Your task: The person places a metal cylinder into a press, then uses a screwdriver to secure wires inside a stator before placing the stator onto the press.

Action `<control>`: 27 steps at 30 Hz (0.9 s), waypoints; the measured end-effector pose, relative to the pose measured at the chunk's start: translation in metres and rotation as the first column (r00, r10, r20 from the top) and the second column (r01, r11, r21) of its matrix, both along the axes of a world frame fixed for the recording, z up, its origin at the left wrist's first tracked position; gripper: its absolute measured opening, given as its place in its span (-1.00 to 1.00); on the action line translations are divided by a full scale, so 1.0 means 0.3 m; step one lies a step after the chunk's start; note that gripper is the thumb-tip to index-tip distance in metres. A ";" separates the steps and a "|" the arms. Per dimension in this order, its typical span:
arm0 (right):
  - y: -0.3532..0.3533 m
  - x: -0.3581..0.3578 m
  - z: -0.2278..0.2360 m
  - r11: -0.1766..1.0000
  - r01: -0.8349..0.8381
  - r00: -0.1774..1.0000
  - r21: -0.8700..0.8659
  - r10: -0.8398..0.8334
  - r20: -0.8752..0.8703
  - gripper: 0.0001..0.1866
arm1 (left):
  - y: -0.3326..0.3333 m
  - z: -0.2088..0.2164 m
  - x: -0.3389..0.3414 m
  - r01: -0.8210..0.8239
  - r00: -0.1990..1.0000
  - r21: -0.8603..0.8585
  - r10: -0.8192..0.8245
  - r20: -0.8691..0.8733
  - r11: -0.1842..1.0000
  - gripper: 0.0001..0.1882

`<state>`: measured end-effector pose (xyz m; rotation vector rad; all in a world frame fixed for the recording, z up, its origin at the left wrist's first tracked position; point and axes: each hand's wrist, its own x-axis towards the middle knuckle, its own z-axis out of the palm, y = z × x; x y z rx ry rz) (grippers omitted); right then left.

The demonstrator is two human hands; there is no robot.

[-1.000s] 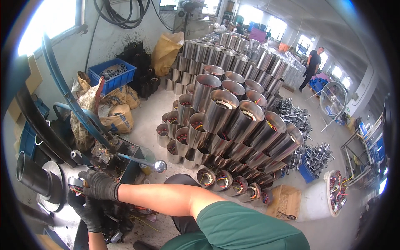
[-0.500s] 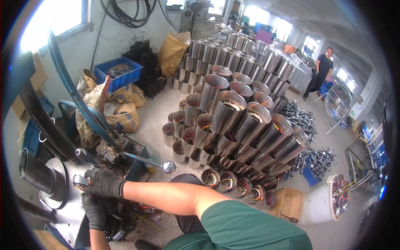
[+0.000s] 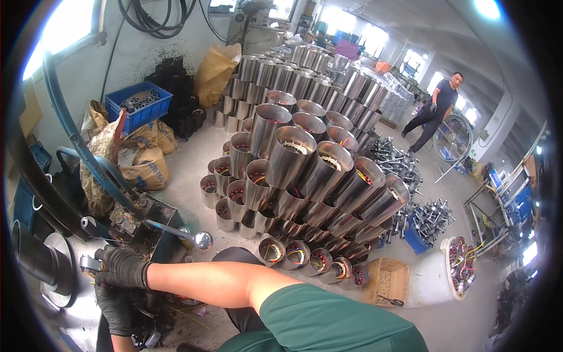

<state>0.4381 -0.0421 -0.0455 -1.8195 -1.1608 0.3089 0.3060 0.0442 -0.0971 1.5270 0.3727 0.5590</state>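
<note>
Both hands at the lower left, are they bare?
No, dark gloves cover both the right hand and the left hand.

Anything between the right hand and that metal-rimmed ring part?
Only the black glove: the right hand is against the metal-rimmed ring part, with nothing else visible between them.

Stacked metal cylinders and heaped shafted parts mark a factory workshop
</note>
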 end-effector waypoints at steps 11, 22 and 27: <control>-0.007 -0.009 0.015 1.000 0.000 1.000 -0.011 -0.001 -0.020 -0.45 | 0.059 -0.049 -0.013 0.035 0.997 0.098 -0.028 -0.075 0.995 -0.61; -0.002 -0.015 -0.009 0.998 0.052 0.998 0.037 -0.053 0.028 -0.46 | 0.064 -0.061 -0.004 0.053 0.998 -0.216 -0.043 0.051 0.975 -0.63; -0.003 -0.012 -0.003 0.999 0.034 0.999 0.035 -0.034 0.004 -0.45 | 0.102 -0.081 -0.002 0.031 0.999 0.028 -0.031 -0.011 0.999 -0.65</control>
